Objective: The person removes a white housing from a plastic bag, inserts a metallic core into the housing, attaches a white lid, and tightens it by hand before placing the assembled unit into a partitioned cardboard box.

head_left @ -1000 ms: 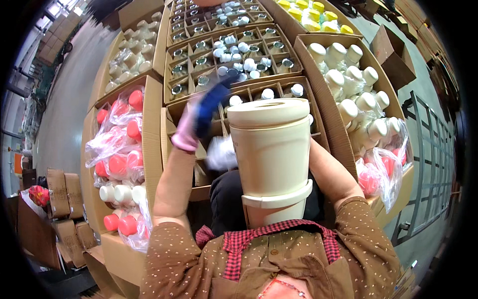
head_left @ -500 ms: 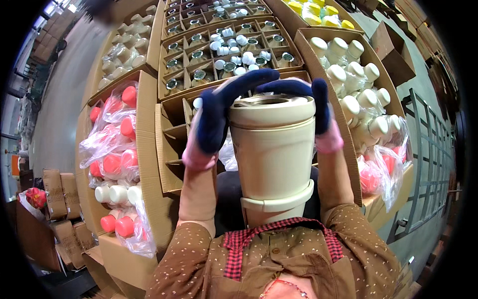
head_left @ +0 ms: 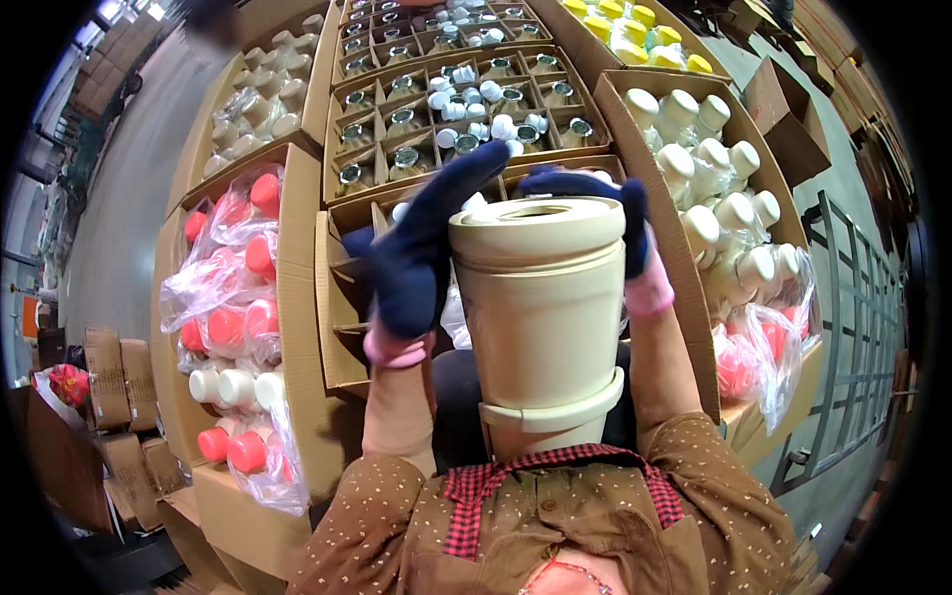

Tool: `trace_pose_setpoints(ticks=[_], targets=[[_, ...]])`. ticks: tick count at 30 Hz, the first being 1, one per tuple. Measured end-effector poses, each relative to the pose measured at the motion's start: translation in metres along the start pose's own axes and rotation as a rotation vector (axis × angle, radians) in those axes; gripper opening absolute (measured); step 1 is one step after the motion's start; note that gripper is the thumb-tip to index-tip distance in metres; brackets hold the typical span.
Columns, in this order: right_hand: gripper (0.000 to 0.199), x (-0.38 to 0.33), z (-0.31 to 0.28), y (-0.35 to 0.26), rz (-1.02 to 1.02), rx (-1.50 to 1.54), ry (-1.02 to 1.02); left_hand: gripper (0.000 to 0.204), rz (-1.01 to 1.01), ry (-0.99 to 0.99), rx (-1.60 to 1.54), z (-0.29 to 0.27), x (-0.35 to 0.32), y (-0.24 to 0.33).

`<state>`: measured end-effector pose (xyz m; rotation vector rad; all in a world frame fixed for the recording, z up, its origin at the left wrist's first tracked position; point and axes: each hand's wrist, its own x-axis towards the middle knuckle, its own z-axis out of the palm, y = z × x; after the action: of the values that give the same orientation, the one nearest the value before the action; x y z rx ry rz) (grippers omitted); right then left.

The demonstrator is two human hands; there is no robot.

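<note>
A large cream plastic container (head_left: 540, 317), round and slightly tapered, stands upright close against my body. A grooved collar runs round its top, with a dark round hole in the middle, and a raised band circles it lower down. My left hand (head_left: 421, 248), in a dark blue glove with a pink cuff, is beside the container's upper left with fingers spread, slightly blurred by motion. My right hand (head_left: 636, 223), gloved alike, curves round the far right side of the top; the rim partly hides its fingers.
Ahead, divided cartons (head_left: 392, 149) hold clear-necked bottles with loose white caps on top. At left a carton (head_left: 302, 327) has red-capped and white pieces in plastic film. Cream-topped pieces fill the right-hand carton (head_left: 659, 288), with yellow-topped ones (head_left: 635, 35) behind it. A metal rack (head_left: 843, 307) stands farther right.
My left hand has come away from the container's top toward the left and its fingers have spread. The top now shows a pale surface round a smaller dark hole.
</note>
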<state>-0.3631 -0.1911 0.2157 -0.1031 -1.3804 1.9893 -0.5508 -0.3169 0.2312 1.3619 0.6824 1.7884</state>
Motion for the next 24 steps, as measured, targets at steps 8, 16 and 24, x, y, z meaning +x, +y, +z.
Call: trace_pose_setpoints(ticks=[8, 16, 24], targets=[[0.056, 0.001, -0.007, -0.016, -0.019, -0.603, 0.07, 0.1, 0.049, 0.058, -0.002, 0.003, 0.004, 0.001], [0.072, 0.016, -0.016, -0.02, 0.057, -0.261, 0.078, 0.049, -0.357, 0.153, 0.267, -0.037, 0.059, -0.007], [0.036, 0.009, -0.061, 0.026, 0.018, -0.143, 0.399, 0.056, -0.965, -0.133, 1.765, -0.156, -0.014, -0.133]])
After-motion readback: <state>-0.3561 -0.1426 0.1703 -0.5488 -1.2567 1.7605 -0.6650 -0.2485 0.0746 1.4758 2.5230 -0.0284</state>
